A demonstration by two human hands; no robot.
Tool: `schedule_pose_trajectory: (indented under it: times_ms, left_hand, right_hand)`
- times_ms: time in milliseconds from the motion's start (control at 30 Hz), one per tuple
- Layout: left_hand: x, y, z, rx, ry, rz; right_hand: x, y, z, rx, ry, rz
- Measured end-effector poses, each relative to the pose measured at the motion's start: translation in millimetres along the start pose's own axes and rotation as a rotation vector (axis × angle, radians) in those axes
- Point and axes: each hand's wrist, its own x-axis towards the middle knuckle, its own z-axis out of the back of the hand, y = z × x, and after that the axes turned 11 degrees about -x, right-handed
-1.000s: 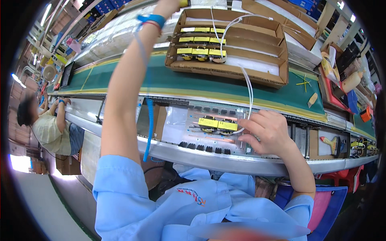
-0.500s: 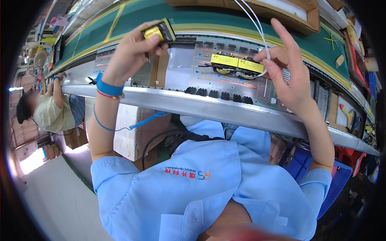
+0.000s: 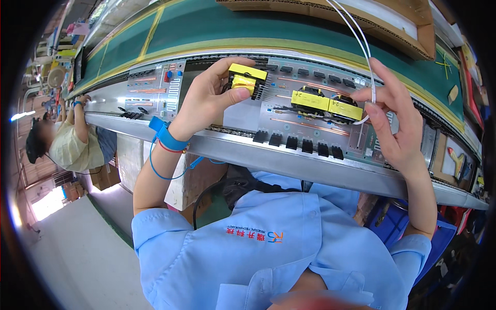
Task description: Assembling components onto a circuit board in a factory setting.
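Note:
My left hand (image 3: 209, 98), with a blue wrist strap (image 3: 168, 135), grips a yellow-and-black transformer (image 3: 248, 72) between thumb and fingers, its pins facing the board. It is just over the left end of a circuit board (image 3: 305, 124) lying on the line. Two yellow-taped transformers sit side by side in the middle of that board, a left one (image 3: 310, 101) and a right one (image 3: 345, 109). My right hand (image 3: 395, 124) pinches white wires (image 3: 356, 32) beside the right transformer; the wires loop down to it. Black heat sinks (image 3: 292, 142) line the near edge.
Another circuit board (image 3: 155, 90) lies further left on the line. A metal rail (image 3: 243, 144) runs along the near side. Beyond is a green surface (image 3: 196, 31) with a cardboard tray (image 3: 330, 13). A brush (image 3: 457, 160) lies at the right. A co-worker (image 3: 77, 139) stands at far left.
My left hand has come right and down with the transformer, turning it, to the board's left end. My right hand keeps its pinch on the wires. The whole view has shifted slightly.

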Motion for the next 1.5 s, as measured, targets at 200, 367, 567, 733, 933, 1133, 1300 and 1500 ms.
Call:
schedule_pose_trajectory:
  times_ms: [200,367,567,733,933,1133,1300,1500]
  left_hand:
    - [1,-8,-1,0.127,0.037,0.000]
    - [5,-31,-15,0.528,0.113,-0.128]
    - [12,-40,-34,1.127,0.276,-0.445]
    - [21,-43,-31,1.169,0.332,-0.437]
    - [20,-44,-32,1.146,0.366,-0.415]
    - [26,-40,-28,1.095,0.374,-0.442]
    - [24,-43,-45,1.233,0.376,-0.407]
    - [15,-34,-48,1.232,0.279,-0.454]
  right_hand:
    - [2,-3,-1,0.009,-0.002,0.000]
    - [3,0,-1,-0.007,-0.003,-0.015]
    - [0,1,2,-0.027,0.076,-0.079]
    - [0,2,3,-0.019,0.096,-0.080]
    - [-1,0,5,-0.074,0.102,-0.025]
    - [-2,0,5,-0.079,0.111,-0.023]
    - [-2,-4,8,-0.067,0.131,-0.028]
    - [1,-3,3,-0.034,0.124,-0.027]
